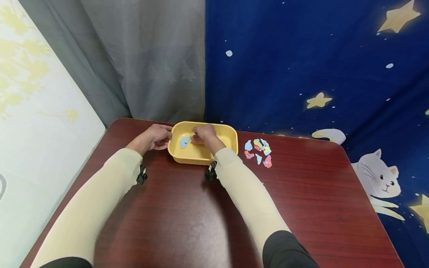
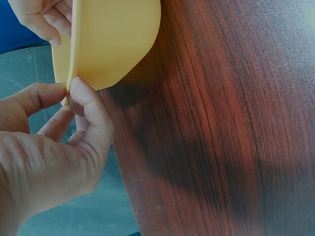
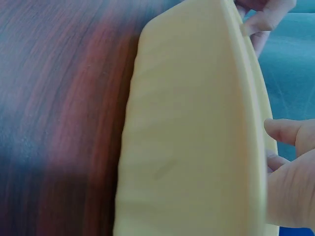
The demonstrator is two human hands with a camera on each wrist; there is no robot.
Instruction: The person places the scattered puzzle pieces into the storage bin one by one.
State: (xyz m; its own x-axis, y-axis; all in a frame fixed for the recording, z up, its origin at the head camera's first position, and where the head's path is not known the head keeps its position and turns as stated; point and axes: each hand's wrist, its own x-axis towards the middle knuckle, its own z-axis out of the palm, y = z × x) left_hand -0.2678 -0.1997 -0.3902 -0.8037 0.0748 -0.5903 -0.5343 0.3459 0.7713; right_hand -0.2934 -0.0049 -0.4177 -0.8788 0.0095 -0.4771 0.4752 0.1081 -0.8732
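Observation:
A yellow plastic basin (image 1: 201,162) stands near the far edge of the table. At its left end my left hand (image 1: 159,136) pinches the rim between thumb and fingers; the left wrist view shows the pinched rim (image 2: 75,54) closely. My right hand (image 1: 205,134) reaches over the near wall into the basin. Just left of its fingers, a light blue cut-out piece (image 1: 184,142) lies on the basin floor. In the right wrist view the basin wall (image 3: 192,118) hides those fingertips, and I cannot tell whether they hold anything.
To the right of the basin, several colourful cut-out pieces (image 1: 267,161) lie grouped on the dark red wooden table (image 1: 318,193). Behind the table hang a grey curtain (image 1: 157,67) and a blue one (image 1: 268,74) with stars. A white panel (image 1: 40,123) borders the left side.

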